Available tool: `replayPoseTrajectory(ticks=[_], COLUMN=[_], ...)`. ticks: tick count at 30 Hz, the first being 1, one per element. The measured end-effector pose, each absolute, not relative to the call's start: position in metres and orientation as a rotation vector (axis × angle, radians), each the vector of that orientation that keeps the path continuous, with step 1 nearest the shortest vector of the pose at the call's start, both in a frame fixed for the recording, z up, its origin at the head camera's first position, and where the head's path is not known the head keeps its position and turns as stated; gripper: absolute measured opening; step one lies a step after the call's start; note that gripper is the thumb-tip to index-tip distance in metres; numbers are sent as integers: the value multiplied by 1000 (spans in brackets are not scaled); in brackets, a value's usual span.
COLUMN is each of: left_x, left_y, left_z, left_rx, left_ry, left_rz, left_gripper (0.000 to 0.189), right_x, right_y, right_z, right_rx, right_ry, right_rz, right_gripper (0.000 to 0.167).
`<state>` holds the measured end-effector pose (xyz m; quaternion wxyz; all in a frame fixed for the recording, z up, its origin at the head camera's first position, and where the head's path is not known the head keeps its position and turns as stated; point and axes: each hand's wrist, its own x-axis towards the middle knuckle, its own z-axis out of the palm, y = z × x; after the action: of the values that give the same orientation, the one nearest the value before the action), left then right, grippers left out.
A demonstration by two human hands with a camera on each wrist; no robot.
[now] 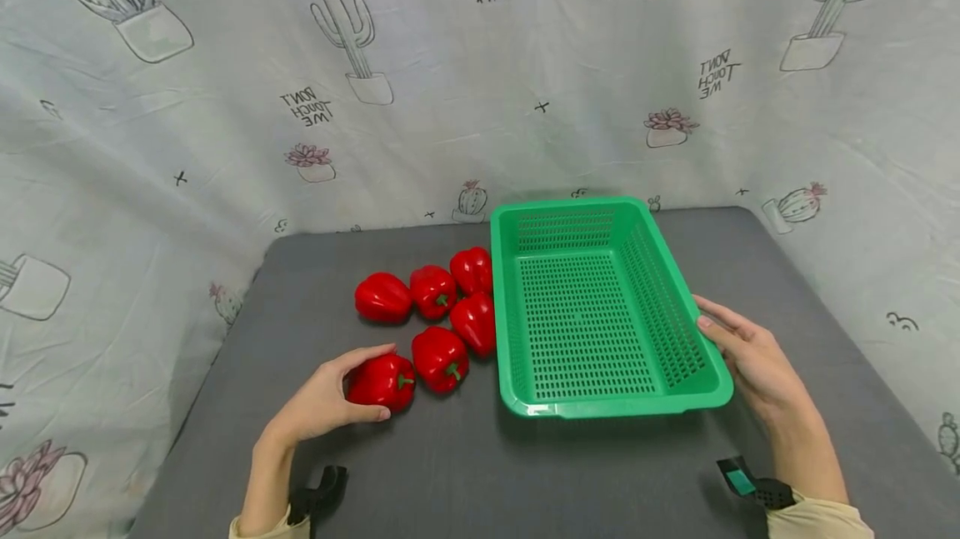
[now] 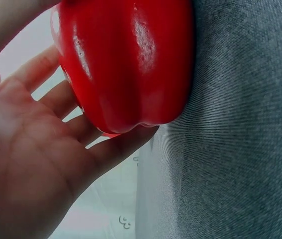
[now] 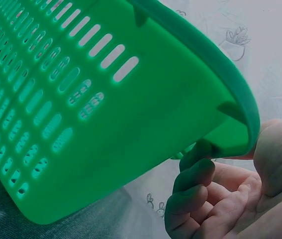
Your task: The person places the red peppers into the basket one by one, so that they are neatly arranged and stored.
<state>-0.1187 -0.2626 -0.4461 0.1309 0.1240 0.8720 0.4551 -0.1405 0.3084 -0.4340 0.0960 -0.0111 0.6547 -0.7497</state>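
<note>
My left hand (image 1: 322,397) is around a red bell pepper (image 1: 381,382), thumb on the near side and fingers on the far side. In the left wrist view this red bell pepper (image 2: 126,64) rests against the grey cloth, its lobed end toward the camera. My right hand (image 1: 761,364) holds the right rim of a green perforated plastic basket (image 1: 615,406), thumb on top. Seen from the right wrist, the fingers (image 3: 188,194) curl under that rim. Several other red bell peppers (image 1: 440,360) lie between the left hand and the basket.
A grey cloth-covered table (image 1: 465,472) lies under everything. Behind it and at both sides hangs a pale curtain (image 1: 450,47) printed with cacti. The farther peppers, such as one bell pepper (image 1: 472,271), sit close against the basket's left side.
</note>
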Motion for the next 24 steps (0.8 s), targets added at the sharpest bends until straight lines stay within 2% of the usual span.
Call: replayPoseTrajectory(ticks=[24], left_x=[-116], left_y=[-271], left_z=[-442], left_rx=[258], left_ry=[2733], left_rz=[1459], left_gripper=[73], right_x=[-138], right_y=[305], right_z=[-435], right_rx=[-34], right_ry=[1912], right_rz=[-2263], right_gripper=[54])
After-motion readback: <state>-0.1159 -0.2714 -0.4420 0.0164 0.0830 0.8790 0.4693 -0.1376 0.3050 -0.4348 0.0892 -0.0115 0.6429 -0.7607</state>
